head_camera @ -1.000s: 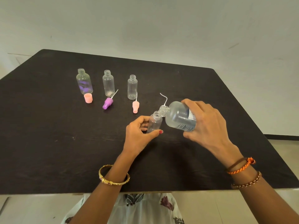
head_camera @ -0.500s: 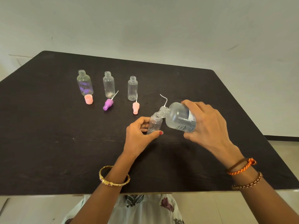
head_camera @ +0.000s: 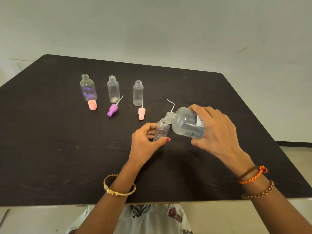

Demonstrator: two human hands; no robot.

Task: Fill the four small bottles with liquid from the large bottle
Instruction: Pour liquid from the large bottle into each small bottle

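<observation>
Bench (head_camera: pixel 50 149), dark and broad, carries everything. On its near right the right hand (head_camera: pixel 217 132) is wrapped round the large bottle (head_camera: pixel 187 124), tipped almost level with its mouth at the open neck of a small bottle (head_camera: pixel 161 130). The left hand (head_camera: pixel 145 142) pinches that small bottle between thumb and fingers, low on its body, tilted slightly toward the pour; whether its base rests on the bench I cannot tell.

Well apart, toward the far left, three more small bottles stand upright and uncapped in a row: the left one (head_camera: pixel 88 89) with a purple tint inside, the middle one (head_camera: pixel 113 89), and the right one (head_camera: pixel 138 93). Just in front of them lie a pink cap (head_camera: pixel 92 105), a purple spray top (head_camera: pixel 112 110) and a pink spray top (head_camera: pixel 141 113). A clear spray top (head_camera: pixel 170 108) with its thin tube lies behind the large bottle's neck.

Spilling is the likely fault: the large mouth is wider than the small neck, so a steeper tilt or a slip of either hand would send liquid down the outside. The light small bottle, held only by a pinch, could also be nudged over by the heavier neck. Three bottles look unfilled, so most of the work seems to remain.
</observation>
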